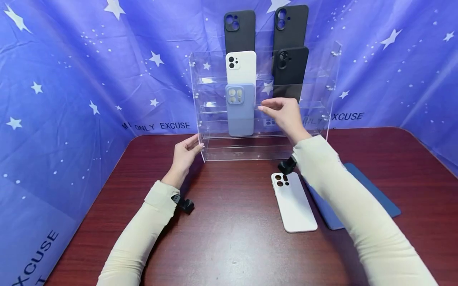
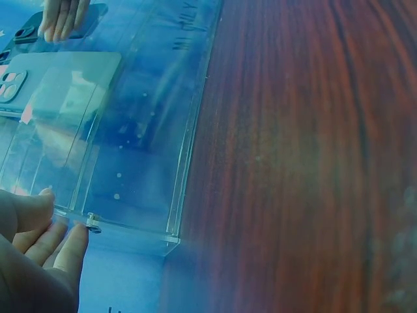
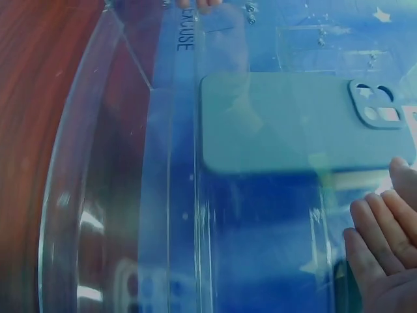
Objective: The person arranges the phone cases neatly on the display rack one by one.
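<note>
A clear acrylic display stand (image 1: 229, 153) with stepped shelves stands at the back of the table. My left hand (image 1: 185, 159) pinches its left side panel; in the left wrist view, thumb and fingers (image 2: 71, 251) lie at the panel's edge. A light blue phone case (image 1: 240, 119) leans upright on a lower shelf. Just right of its upper part is my right hand (image 1: 286, 117), fingers extended and nothing between them; whether a fingertip touches the case I cannot tell. Behind the blue case stands a white phone case (image 1: 241, 69), with a black case (image 1: 239, 37) above it.
Two more black cases, an upper one (image 1: 298, 26) and a lower one (image 1: 297, 73), stand on the stand's right half. On the table lie a white case (image 1: 295, 206) and blue cases (image 1: 375, 192), partly under the right sleeve. A starry blue curtain (image 1: 157, 91) hangs behind.
</note>
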`<state>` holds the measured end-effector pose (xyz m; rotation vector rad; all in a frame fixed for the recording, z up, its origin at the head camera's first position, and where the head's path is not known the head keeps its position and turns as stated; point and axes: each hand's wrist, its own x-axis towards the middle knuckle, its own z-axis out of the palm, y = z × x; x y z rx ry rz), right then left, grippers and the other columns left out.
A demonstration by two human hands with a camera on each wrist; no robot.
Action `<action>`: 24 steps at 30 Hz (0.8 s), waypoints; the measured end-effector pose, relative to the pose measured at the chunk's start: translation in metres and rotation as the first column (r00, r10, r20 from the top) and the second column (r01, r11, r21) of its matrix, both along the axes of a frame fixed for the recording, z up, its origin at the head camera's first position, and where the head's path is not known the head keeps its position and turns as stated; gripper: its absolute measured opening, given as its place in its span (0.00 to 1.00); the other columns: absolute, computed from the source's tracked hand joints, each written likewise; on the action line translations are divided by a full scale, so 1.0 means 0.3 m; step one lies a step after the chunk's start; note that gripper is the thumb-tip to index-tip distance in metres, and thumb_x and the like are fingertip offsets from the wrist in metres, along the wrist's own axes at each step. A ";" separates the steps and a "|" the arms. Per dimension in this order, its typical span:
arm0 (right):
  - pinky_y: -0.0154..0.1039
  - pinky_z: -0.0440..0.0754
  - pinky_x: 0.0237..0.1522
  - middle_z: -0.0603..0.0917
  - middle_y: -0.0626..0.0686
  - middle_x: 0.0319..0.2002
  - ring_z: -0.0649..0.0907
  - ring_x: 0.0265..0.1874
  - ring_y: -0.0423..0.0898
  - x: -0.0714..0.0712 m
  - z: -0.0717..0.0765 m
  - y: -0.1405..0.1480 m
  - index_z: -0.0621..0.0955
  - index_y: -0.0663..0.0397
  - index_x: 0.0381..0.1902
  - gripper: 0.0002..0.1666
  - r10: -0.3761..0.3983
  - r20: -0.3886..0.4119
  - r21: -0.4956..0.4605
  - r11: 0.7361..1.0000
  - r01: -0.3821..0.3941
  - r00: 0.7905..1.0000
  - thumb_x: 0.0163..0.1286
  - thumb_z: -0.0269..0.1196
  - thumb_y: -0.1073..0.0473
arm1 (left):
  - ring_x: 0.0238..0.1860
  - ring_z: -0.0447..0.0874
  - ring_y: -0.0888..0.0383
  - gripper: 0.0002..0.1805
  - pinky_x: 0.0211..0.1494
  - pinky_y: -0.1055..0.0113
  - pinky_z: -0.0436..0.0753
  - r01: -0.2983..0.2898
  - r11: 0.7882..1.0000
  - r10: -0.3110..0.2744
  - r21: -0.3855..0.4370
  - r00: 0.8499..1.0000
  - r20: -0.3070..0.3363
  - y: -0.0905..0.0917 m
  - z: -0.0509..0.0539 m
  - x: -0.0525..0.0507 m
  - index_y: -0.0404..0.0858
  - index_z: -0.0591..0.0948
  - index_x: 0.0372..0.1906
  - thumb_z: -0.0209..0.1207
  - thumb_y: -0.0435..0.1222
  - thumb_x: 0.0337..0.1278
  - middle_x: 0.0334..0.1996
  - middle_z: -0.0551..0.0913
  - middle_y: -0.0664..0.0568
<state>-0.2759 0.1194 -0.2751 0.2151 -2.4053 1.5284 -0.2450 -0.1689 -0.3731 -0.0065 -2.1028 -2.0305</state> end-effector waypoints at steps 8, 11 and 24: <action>0.24 0.75 0.33 0.86 0.56 0.44 0.80 0.33 0.27 0.121 -0.030 0.189 0.84 0.58 0.47 0.22 0.081 -0.027 0.176 0.982 -0.075 0.996 0.59 0.68 0.49 | 0.56 0.75 0.41 0.23 0.47 0.79 0.79 0.008 1.000 -0.007 0.008 1.000 -0.012 0.002 0.000 0.001 0.24 0.73 0.58 0.58 0.19 0.54 0.54 0.75 0.33; 0.23 0.76 0.34 0.87 0.49 0.43 0.81 0.35 0.28 0.172 -0.055 0.274 0.84 0.57 0.48 0.23 0.075 0.015 0.182 0.980 -0.076 0.997 0.59 0.68 0.48 | 0.56 0.75 0.42 0.23 0.47 0.79 0.79 0.009 1.000 -0.009 0.006 1.000 -0.007 0.004 -0.002 -0.001 0.25 0.73 0.58 0.58 0.19 0.54 0.54 0.75 0.33; 0.24 0.75 0.32 0.81 0.59 0.53 0.78 0.38 0.29 0.328 -0.227 0.571 0.79 0.53 0.57 0.27 0.128 0.191 0.374 0.907 -0.193 0.973 0.61 0.66 0.50 | 0.57 0.74 0.41 0.24 0.48 0.78 0.79 0.013 1.000 -0.013 0.019 1.000 0.004 0.003 -0.001 -0.001 0.25 0.72 0.58 0.57 0.20 0.54 0.55 0.75 0.33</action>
